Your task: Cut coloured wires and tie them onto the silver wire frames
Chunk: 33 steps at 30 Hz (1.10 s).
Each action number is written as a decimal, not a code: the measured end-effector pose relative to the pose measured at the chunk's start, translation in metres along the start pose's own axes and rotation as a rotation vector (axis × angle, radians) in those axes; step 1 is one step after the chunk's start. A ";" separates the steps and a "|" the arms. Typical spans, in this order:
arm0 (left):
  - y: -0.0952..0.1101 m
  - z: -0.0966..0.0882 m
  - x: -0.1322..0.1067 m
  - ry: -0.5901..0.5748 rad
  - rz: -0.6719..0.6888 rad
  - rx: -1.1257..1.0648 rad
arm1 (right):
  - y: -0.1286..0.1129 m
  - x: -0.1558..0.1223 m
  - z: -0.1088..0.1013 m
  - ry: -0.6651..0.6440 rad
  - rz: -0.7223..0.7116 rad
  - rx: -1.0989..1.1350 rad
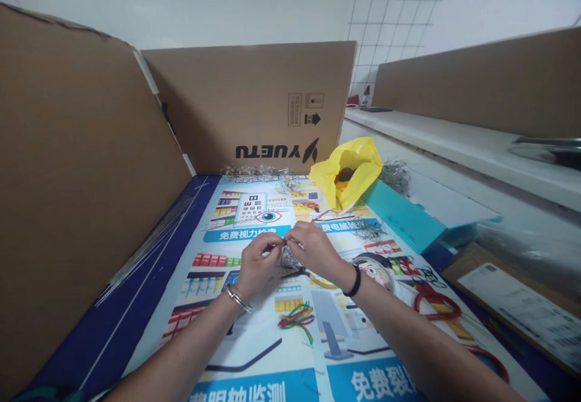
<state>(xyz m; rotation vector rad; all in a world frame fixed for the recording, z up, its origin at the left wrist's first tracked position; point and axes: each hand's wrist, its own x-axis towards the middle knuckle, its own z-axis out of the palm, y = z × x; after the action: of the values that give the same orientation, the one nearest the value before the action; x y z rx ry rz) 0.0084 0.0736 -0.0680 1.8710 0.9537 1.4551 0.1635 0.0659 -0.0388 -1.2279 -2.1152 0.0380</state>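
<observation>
My left hand [256, 266] and my right hand [314, 247] meet over the middle of a printed poster [254, 353]. Both pinch a small silvery, glittery bundle [288, 258] held between them, fingers closed on it. A silver bracelet sits on my left wrist and a black band on my right wrist. A small bunch of red, yellow and green strings [297, 316] lies on the poster just below my hands.
A yellow plastic bag [349, 169] lies open behind my hands, next to a teal box [403, 217]. Silvery tinsel [254, 171] lines the foot of the cardboard wall [245, 99]. Red scissors [436, 302] rest at right. Cardboard panels [68, 178] enclose the left side.
</observation>
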 end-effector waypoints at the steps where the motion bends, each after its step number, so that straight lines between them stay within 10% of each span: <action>1: 0.000 0.000 0.000 -0.001 -0.006 0.000 | -0.001 0.000 0.000 0.003 0.003 0.007; 33: -0.001 0.000 0.001 -0.038 0.019 0.028 | 0.000 0.000 -0.005 -0.090 0.010 0.013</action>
<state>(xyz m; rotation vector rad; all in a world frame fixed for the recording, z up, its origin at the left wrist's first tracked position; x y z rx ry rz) 0.0089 0.0751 -0.0680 1.9265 0.9454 1.4194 0.1665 0.0648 -0.0348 -1.2501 -2.1831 0.1127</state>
